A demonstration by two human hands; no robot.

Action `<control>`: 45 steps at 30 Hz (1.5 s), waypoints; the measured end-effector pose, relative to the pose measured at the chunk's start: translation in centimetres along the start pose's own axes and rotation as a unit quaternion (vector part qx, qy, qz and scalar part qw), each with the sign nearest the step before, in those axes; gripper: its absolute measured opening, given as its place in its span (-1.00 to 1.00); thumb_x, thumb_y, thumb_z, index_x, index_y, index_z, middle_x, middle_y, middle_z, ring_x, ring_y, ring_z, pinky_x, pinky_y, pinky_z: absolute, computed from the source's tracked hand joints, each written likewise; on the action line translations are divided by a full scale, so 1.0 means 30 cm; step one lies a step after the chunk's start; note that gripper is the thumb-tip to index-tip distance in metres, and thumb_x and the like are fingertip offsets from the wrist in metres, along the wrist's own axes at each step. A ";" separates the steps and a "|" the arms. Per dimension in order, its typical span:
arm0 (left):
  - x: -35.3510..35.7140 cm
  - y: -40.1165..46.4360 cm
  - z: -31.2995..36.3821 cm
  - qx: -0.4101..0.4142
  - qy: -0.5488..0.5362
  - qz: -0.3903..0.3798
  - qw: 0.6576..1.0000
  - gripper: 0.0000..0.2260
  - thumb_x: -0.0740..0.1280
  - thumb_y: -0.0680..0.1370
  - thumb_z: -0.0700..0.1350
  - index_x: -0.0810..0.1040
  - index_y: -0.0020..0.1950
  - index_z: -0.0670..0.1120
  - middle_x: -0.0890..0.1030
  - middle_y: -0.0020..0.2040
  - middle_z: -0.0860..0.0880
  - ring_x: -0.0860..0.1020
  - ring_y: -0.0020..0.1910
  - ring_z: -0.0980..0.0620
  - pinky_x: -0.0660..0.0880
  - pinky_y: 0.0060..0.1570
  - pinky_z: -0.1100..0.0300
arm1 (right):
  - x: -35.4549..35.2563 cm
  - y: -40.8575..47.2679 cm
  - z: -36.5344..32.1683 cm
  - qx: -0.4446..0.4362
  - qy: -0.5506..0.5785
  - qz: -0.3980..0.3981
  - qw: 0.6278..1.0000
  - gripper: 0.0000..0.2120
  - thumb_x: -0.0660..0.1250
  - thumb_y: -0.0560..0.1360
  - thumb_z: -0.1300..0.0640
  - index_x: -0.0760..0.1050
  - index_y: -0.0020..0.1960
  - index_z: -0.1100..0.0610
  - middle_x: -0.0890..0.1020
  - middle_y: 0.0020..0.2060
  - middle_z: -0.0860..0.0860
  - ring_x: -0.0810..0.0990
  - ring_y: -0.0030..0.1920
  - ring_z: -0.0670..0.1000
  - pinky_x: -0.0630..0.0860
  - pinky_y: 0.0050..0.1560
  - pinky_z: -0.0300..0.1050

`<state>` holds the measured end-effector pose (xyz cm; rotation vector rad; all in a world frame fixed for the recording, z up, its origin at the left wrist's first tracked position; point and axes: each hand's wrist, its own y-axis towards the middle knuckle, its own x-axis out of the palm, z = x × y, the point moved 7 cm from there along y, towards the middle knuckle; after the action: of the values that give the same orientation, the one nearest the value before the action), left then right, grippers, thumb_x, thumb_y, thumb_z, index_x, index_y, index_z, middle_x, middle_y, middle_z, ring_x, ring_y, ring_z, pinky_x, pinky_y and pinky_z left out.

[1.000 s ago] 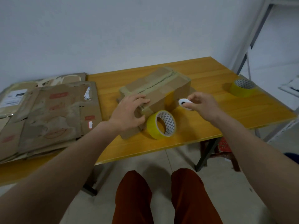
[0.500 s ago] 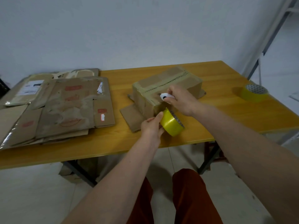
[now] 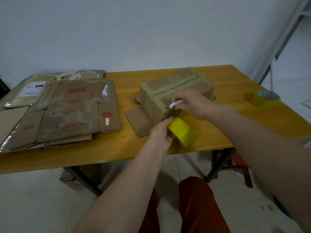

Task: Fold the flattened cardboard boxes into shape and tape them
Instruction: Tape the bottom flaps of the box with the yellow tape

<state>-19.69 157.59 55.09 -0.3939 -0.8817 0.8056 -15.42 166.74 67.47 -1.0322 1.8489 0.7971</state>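
A folded cardboard box point(image 3: 175, 86) lies on its side in the middle of the wooden table point(image 3: 117, 148), its top seam taped, with one flap point(image 3: 138, 121) spread flat at its near left. My left hand point(image 3: 161, 132) grips a yellow tape roll point(image 3: 182, 132) at the box's near corner. My right hand point(image 3: 193, 103) holds a small white cutter point(image 3: 175, 104) against the box's near end, just above the roll.
A stack of flattened cardboard boxes point(image 3: 55, 108) covers the table's left part. A second yellow tape roll point(image 3: 265, 99) sits at the right edge. A metal frame point(image 3: 284, 39) stands at the right, a red stool point(image 3: 239, 165) under the table. My knees point(image 3: 181, 207) are below.
My left hand left the box top and took hold of the yellow tape roll. My right hand brought the white cutter from beside the box onto its near end.
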 end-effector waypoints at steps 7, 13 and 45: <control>-0.011 0.022 0.011 0.010 0.028 -0.006 1.000 -0.67 0.43 0.48 -0.27 0.56 0.24 -0.24 0.64 0.13 -0.21 0.63 0.01 -0.13 0.61 -0.14 0.03 | 0.058 -0.020 -0.030 -0.066 -0.090 -0.023 0.994 -0.91 0.34 0.50 0.22 0.58 -0.02 0.18 0.64 0.01 0.13 0.56 0.10 0.16 0.49 0.02 0.11; -0.017 0.026 0.020 0.023 0.044 -0.014 0.999 -0.65 0.43 0.47 -0.27 0.55 0.25 -0.26 0.63 0.06 -0.22 0.61 -0.08 -0.14 0.58 -0.09 -0.02 | 0.067 -0.025 -0.077 -0.111 -0.186 -0.015 0.976 -0.93 0.29 0.53 0.23 0.43 -0.12 0.17 0.53 -0.15 0.08 0.46 -0.13 0.09 0.36 -0.20 -0.01; -0.049 0.022 0.114 0.052 0.247 0.002 0.968 -0.78 0.55 0.38 -0.18 0.59 -0.06 -0.19 0.64 0.04 -0.20 0.60 0.04 -0.16 0.53 0.15 -0.10 | 0.120 -0.114 0.221 0.080 -0.222 0.005 0.972 -0.97 0.36 0.52 0.15 0.53 -0.05 0.04 -0.25 0.54 -0.03 -0.32 0.52 0.11 0.08 0.47 0.15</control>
<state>-23.31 156.85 55.93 -0.4773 -0.3720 0.7088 -11.03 169.42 60.97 -0.6757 1.5061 0.7958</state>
